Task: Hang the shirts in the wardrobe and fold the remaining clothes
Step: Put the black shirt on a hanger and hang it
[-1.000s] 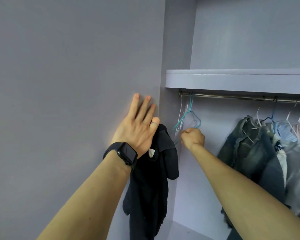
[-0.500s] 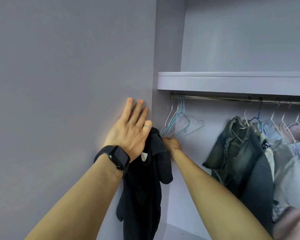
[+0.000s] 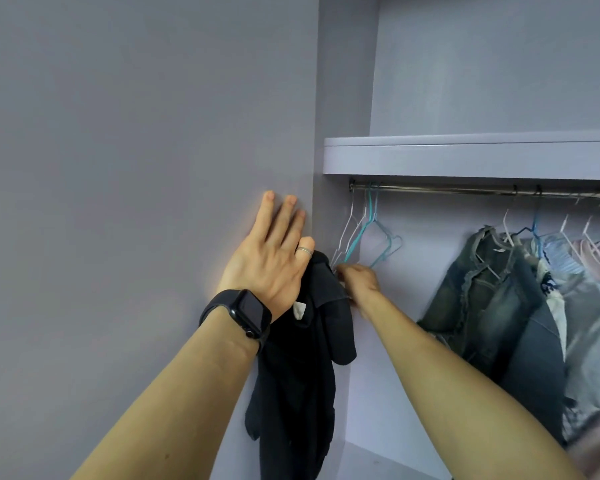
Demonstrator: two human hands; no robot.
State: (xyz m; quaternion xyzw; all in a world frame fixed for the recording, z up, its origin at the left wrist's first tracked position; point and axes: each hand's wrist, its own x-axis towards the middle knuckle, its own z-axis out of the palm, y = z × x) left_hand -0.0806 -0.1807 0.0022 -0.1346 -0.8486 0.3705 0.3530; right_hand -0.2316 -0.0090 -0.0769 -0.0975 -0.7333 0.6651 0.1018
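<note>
Left hand (image 3: 267, 268): pressed flat against the wardrobe side panel (image 3: 153, 202), three fingers straight and pointing up. The finger bearing a ring (image 3: 305, 250) bends over the top of the black shirt (image 3: 298, 375); the thumb is hidden behind the fabric. The shirt is held at that point and hangs straight down from the grip along the panel's front edge, with a white label showing just below the palm. A dark watch (image 3: 246, 313) sits on the wrist beneath the grip.

Right hand (image 3: 359, 280): just beside the left hand's grip, inside the wardrobe, fingers clenched on the lower corner of the empty hangers (image 3: 371, 233). The hand is blurred; which hanger of the white and teal bunch it holds cannot be told.

Above this grip the hangers hook on the rail (image 3: 447, 190), directly under the shelf (image 3: 465, 157). Further along the rail, well away from both grips, hang a denim jacket (image 3: 482, 296) and other garments (image 3: 586, 271) on their own hangers.
</note>
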